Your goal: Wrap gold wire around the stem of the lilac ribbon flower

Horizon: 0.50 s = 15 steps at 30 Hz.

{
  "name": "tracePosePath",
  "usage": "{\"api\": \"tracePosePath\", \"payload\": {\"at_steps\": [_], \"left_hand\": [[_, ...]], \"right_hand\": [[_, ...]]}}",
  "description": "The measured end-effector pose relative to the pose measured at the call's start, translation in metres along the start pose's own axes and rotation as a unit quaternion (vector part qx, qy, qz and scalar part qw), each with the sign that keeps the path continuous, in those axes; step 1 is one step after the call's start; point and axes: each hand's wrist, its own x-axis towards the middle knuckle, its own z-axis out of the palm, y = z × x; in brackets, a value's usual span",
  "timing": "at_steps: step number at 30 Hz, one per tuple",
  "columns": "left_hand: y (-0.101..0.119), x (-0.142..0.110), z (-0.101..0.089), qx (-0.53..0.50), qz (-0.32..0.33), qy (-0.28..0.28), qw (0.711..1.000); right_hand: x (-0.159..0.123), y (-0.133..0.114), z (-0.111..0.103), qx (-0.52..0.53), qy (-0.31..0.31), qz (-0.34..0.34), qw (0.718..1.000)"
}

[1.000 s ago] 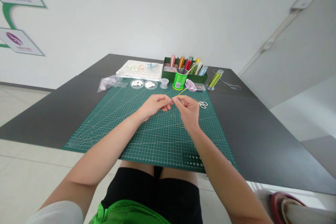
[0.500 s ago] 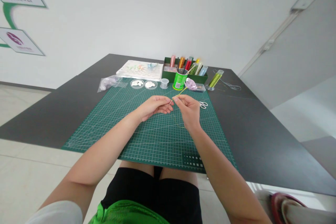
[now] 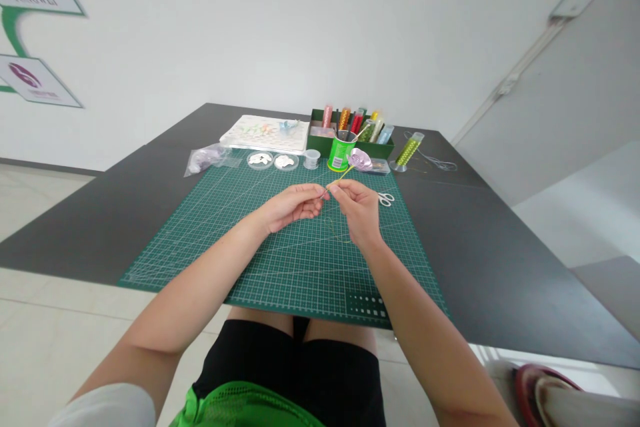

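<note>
Right hand [image 3: 360,210] pinches thin yellow-green stem [image 3: 345,174], ruffled pale-lilac flower [image 3: 361,159] at its far end, over green gridded mat [image 3: 300,267]; left hand [image 3: 294,205] pinches near end, fingertips hard to make out from here. White-handled scissors [image 3: 386,199]: blades hidden by right hand.

Mat [image 3: 300,267] on table [image 3: 475,233], scissors [image 3: 382,197] right of right hand [image 3: 362,211], spools [image 3: 356,123] in box [image 3: 320,145], cup [image 3: 340,155] seemingly before it

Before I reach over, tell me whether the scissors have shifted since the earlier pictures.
No. The scissors lie at the same spot on the green cutting mat, inside its right edge.
</note>
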Motion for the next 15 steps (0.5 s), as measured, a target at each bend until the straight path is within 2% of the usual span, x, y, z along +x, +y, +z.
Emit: {"api": "tracePosePath", "payload": {"at_steps": [3,9,15], "left_hand": [[-0.0013,-0.0002,-0.0008,0.028,0.033,-0.018,0.999],[-0.0010,-0.0026,-0.0012,0.117,0.119,-0.027,0.986],[-0.0046,0.0011,-0.0033,0.190,0.130,-0.026,0.973]], "right_hand": [[-0.0005,-0.0001,0.0007,0.001,-0.002,0.013,1.000],[-0.0002,0.0040,0.0024,0.084,0.020,0.084,0.993],[0.0035,0.0042,-0.0015,0.027,0.054,0.055,0.997]]}}
